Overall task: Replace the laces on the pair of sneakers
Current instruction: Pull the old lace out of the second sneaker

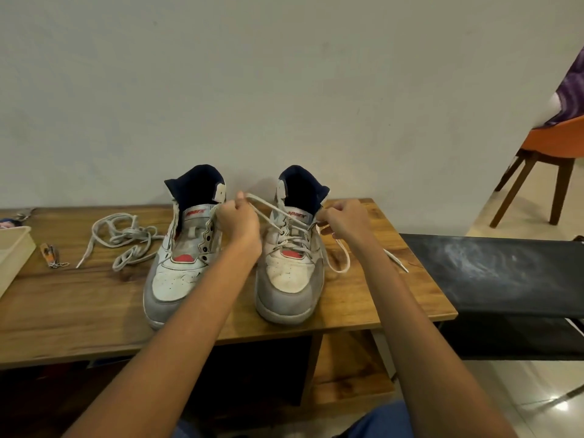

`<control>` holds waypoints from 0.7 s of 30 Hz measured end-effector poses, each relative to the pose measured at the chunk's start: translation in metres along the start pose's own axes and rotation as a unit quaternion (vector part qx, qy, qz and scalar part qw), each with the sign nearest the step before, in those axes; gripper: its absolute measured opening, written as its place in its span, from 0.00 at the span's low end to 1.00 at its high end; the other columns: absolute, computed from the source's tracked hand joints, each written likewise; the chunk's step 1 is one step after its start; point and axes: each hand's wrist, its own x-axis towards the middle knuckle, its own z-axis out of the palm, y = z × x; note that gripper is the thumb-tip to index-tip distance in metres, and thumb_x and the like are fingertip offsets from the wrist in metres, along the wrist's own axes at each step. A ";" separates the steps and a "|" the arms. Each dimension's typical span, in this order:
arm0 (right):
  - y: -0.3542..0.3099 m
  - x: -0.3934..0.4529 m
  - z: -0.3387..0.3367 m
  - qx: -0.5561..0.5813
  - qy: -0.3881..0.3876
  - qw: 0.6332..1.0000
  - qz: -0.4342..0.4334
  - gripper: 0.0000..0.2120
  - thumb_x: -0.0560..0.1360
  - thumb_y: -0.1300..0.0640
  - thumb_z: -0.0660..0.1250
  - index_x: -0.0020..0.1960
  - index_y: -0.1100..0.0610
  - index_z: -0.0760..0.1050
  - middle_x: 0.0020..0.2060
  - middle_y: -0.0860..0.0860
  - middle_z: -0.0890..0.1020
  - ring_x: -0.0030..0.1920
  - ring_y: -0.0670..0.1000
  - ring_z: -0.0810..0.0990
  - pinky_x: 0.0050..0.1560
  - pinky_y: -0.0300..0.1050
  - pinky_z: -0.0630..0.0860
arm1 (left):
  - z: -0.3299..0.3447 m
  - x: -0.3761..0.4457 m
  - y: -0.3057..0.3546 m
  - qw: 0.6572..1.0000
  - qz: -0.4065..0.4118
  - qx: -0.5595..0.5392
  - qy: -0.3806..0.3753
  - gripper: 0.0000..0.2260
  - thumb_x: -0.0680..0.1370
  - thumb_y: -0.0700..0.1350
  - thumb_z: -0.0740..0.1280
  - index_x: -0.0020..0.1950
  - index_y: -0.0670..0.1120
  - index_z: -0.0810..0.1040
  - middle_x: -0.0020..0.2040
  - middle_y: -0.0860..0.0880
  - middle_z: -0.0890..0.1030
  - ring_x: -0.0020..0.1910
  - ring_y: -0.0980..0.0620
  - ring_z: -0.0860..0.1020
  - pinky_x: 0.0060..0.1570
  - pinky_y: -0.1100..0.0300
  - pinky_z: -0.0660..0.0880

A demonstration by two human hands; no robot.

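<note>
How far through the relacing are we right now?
Roughly halfway, at a guess. Done: the left sneaker has bare eyelets, its loose lace lying beside it on the table. In hand: left hand and right hand each pinch the lace on the right sneaker. Left: finishing that sneaker, then lacing the bare one.

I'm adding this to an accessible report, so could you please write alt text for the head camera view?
A person's left hand and right hand each pinch an end of the lace in the right sneaker on a wooden table. The left sneaker has no lace; a loose lace lies beside it.
</note>
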 end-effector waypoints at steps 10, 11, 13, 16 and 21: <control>-0.005 0.000 0.008 -0.079 0.008 0.995 -0.056 0.08 0.68 0.60 0.65 0.37 0.62 0.81 0.36 0.59 0.83 0.38 0.59 0.82 0.40 0.56 0.79 | 0.008 -0.020 -0.018 0.672 0.453 0.558 -0.178 0.10 0.77 0.49 0.64 0.54 0.50 0.81 0.76 0.45 0.55 0.75 0.43 0.47 0.69 0.35 0.43; -0.005 0.000 0.008 -0.080 0.012 0.995 -0.055 0.08 0.68 0.60 0.65 0.38 0.63 0.81 0.37 0.59 0.84 0.38 0.60 0.82 0.40 0.56 0.80 | 0.010 -0.020 -0.022 0.687 0.437 0.554 -0.175 0.09 0.78 0.49 0.64 0.52 0.49 0.82 0.75 0.46 0.56 0.75 0.44 0.47 0.68 0.33 0.40; -0.005 0.001 0.007 -0.073 0.021 0.996 -0.049 0.09 0.66 0.60 0.65 0.38 0.65 0.81 0.40 0.60 0.84 0.40 0.61 0.82 0.39 0.57 0.80 | 0.011 -0.021 -0.027 0.733 0.421 0.506 -0.173 0.08 0.77 0.48 0.65 0.49 0.49 0.82 0.71 0.48 0.62 0.73 0.47 0.52 0.69 0.33 0.41; -0.004 0.004 0.002 -0.065 0.026 0.997 -0.037 0.09 0.63 0.60 0.65 0.37 0.66 0.81 0.43 0.60 0.84 0.40 0.62 0.82 0.40 0.60 0.80 | 0.011 -0.022 -0.024 0.822 0.405 0.369 -0.155 0.06 0.76 0.44 0.66 0.42 0.48 0.83 0.63 0.48 0.69 0.65 0.49 0.62 0.70 0.45 0.57; 0.004 0.007 -0.009 -0.070 0.051 0.996 -0.019 0.09 0.65 0.60 0.64 0.39 0.64 0.81 0.41 0.59 0.84 0.40 0.61 0.83 0.41 0.57 0.80 | -0.003 -0.005 0.029 0.981 0.044 -0.173 -0.077 0.13 0.81 0.39 0.56 0.37 0.44 0.71 0.40 0.49 0.76 0.37 0.57 0.78 0.45 0.62 0.77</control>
